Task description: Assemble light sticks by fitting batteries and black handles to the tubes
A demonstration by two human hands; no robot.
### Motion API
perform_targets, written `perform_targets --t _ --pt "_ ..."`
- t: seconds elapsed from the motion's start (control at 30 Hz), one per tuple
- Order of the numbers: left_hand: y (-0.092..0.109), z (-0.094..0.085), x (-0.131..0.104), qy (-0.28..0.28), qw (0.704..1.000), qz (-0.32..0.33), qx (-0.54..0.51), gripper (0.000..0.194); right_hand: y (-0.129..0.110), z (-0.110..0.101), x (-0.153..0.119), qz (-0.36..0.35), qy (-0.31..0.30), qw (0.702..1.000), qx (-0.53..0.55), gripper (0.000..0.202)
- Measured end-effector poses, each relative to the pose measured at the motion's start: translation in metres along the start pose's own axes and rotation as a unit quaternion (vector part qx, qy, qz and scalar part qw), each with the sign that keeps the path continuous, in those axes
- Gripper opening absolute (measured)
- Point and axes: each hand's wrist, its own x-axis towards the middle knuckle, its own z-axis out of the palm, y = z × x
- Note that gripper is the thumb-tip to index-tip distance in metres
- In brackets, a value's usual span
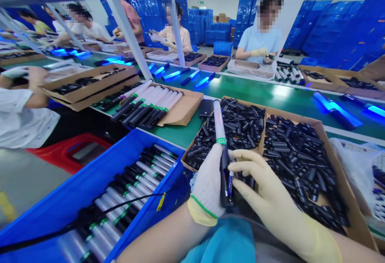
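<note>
My left hand (208,180), in a white knit glove over a yellow one, is wrapped round the black handle of a light stick (219,124). Its clear tube points up and away from me, with a green band where tube and handle meet. The handle's side is open, showing a battery (230,183) at the slot. My right hand (267,190), in a thin yellow glove, has its thumb and fingertips on that battery. Just beyond both hands, a cardboard tray (264,132) holds many small black plastic pieces.
A blue bin (75,174) at left holds finished-looking light sticks, with a black cable (120,205) across it. More light sticks (150,104) lie on a carton. Lit blue sticks (337,108) lie on the green belt (255,90). A co-worker (260,40) sits opposite; another person's sleeve (22,116) is at left.
</note>
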Motion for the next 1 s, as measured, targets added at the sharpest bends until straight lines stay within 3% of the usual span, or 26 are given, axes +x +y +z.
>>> perform_targets --t 0.1,0.23,0.3,0.43,0.5,0.63,0.77,0.87,0.93,1.0 --pt "0.004 0.000 0.000 0.001 1.000 -0.009 -0.011 0.028 -0.001 0.002 0.010 0.002 -0.009 1.000 0.009 0.016" --pt "0.005 0.000 0.001 0.010 1.000 -0.007 -0.013 0.032 -0.004 0.000 0.020 0.008 0.022 1.000 -0.007 0.008" --pt "0.006 -0.001 0.001 0.011 1.000 -0.013 -0.006 0.032 -0.006 -0.001 0.022 0.068 0.024 0.997 0.021 0.005" --pt "0.009 -0.006 0.002 0.037 0.999 -0.036 0.003 0.032 -0.010 -0.001 0.023 0.190 -0.054 0.973 0.122 0.004" --pt "0.011 -0.010 0.003 0.048 0.998 -0.030 0.008 0.031 -0.009 0.002 0.022 0.149 -0.065 0.981 0.104 0.005" --pt "0.014 -0.013 0.005 0.054 0.999 -0.001 0.009 0.031 -0.009 0.010 0.015 -0.029 -0.033 0.998 -0.037 0.016" --pt "0.016 -0.011 0.004 0.075 0.996 0.021 0.045 0.025 -0.012 0.006 0.009 -0.095 -0.073 0.985 -0.125 0.028" --pt "0.018 -0.006 0.003 0.077 0.993 0.057 0.075 0.025 0.004 -0.008 0.022 -0.105 -0.091 0.980 -0.140 0.033" --pt "0.021 -0.003 0.003 0.058 0.992 0.074 0.082 0.025 0.031 -0.020 0.041 -0.058 -0.085 0.972 -0.212 0.035" --pt "0.024 0.001 0.002 0.029 0.992 0.089 0.087 0.027 0.065 -0.029 0.064 0.028 -0.086 0.936 -0.339 0.036"
